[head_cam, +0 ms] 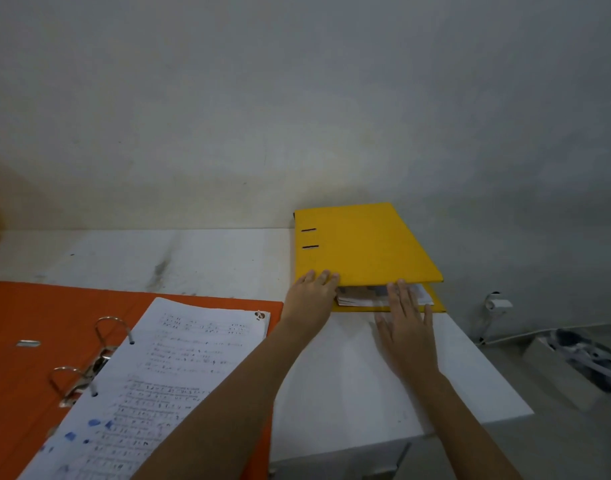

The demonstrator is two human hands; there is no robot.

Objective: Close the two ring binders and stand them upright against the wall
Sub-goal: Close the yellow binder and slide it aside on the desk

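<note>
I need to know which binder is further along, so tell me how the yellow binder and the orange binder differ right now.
The yellow binder is almost shut, its cover down over the papers; the orange binder lies wide open with rings and a written sheet exposed. The yellow binder sits by the wall; the orange one is nearer the person. The left hand and right hand are at the yellow binder; nothing touches the orange one. Both lie flat on the white table, not yet upright.

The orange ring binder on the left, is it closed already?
No, the orange ring binder lies flat and open on the white table, its metal rings parted beside a sheet of handwritten paper.
</note>
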